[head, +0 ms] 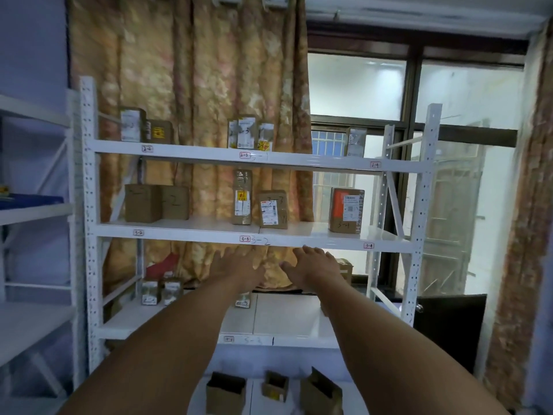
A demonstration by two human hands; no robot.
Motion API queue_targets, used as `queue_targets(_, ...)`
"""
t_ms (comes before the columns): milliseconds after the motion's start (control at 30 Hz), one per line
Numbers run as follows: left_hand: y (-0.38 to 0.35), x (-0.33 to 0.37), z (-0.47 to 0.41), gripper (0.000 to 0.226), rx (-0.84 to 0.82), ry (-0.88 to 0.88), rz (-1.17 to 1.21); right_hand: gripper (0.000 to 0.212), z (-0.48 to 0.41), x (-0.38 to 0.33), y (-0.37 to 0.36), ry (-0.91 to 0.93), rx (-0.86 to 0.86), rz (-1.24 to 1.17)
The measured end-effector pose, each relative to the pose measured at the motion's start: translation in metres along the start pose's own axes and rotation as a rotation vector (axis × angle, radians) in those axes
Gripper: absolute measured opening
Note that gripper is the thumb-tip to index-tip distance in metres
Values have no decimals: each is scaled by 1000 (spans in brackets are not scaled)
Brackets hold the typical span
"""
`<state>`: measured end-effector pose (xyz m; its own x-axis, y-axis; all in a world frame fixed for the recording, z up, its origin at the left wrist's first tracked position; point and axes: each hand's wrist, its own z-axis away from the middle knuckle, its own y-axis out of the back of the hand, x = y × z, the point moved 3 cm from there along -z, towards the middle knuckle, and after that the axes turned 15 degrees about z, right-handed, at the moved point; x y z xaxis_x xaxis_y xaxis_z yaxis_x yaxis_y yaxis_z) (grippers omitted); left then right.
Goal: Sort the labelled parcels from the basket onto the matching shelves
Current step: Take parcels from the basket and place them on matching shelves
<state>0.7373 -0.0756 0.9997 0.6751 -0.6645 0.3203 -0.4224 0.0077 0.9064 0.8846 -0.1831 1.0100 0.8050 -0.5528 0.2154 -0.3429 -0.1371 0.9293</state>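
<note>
Room: white rack is standing before a curtain and window.
Parcels: sitting upright along the rack's levels, just above and below the hands.
Left hand: reaching forward, fingers spread, holding nothing.
Right hand: reaching alongside, fingers likewise apart, holding nothing.
Boxes: sitting open at the bottom.

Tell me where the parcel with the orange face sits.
In the head view, the orange-faced parcel stands at the right end of the middle shelf, above the 3-4 tag, right of the brown labelled parcel.
</note>
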Motion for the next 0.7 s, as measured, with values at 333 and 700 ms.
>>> queue_targets(333, 93, -193, 73, 72, 79, 127, -34, 75, 11, -210, 61, 187, 0, -43)
queue_targets(700, 165, -494, 271, 69, 135, 618, -208, 71, 90, -568, 76, 681, -29, -146)
